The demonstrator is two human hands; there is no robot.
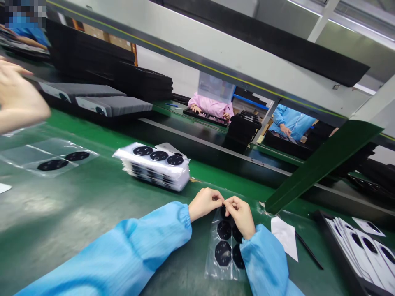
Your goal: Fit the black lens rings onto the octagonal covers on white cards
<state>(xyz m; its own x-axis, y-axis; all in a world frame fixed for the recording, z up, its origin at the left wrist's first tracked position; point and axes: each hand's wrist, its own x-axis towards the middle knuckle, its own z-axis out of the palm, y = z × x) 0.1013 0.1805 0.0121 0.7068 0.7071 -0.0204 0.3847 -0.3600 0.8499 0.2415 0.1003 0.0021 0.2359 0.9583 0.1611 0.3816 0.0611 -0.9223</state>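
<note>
My left hand (205,202) and my right hand (242,214) meet at the top end of a clear plastic sheet (222,246) that carries several black round parts. Both hands pinch at the sheet's upper edge, fingertips pressed together around one black disc. The sheet lies flat on the green bench (77,213) between my blue sleeves. What exactly sits between the fingertips is hidden.
A stack of white-backed sheets with black discs (156,166) lies ahead. More clear sheets (52,158) lie at left, near another person's hand (17,98). A black tray of white cards (361,250) stands at right, beside white paper (285,236) and a thin black stick (308,250). Other workers sit across the conveyor.
</note>
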